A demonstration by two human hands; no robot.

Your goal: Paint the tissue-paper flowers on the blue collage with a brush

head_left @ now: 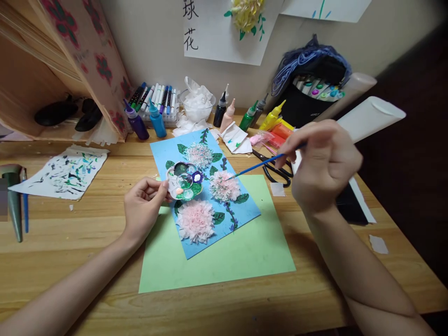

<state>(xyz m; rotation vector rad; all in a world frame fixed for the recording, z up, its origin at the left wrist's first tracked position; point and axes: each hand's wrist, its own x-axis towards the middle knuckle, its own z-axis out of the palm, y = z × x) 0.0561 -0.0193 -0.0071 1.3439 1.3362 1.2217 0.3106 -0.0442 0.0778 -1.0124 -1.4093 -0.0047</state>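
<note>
My left hand (pixel 145 205) pinches the rim of a small flower-shaped paint palette (pixel 185 182) whose wells hold green, white, purple and peach paint. It hangs over the left part of a blue picture board (pixel 224 224). Held high in my right hand (pixel 322 163) is a thin blue paintbrush (pixel 261 164), its tip at the middle-right pink tissue-paper flower (pixel 224 185). A second fluffy pink flower (pixel 196 221) sits at the lower left of the board, and a speckled one (pixel 198 155) near its top. Painted green leaves and dark stems surround them. Under the board lies a light green sheet (pixel 217 270).
Paint bottles (pixel 252 114), a marker box (pixel 157 102) and a bowl of tissue (pixel 198 102) line the wall. Black scissors (pixel 278 172) lie right of the board. Paint-smeared paper (pixel 66 172) and another brush (pixel 25 205) are at left. A black marker bag (pixel 311 107) stands behind.
</note>
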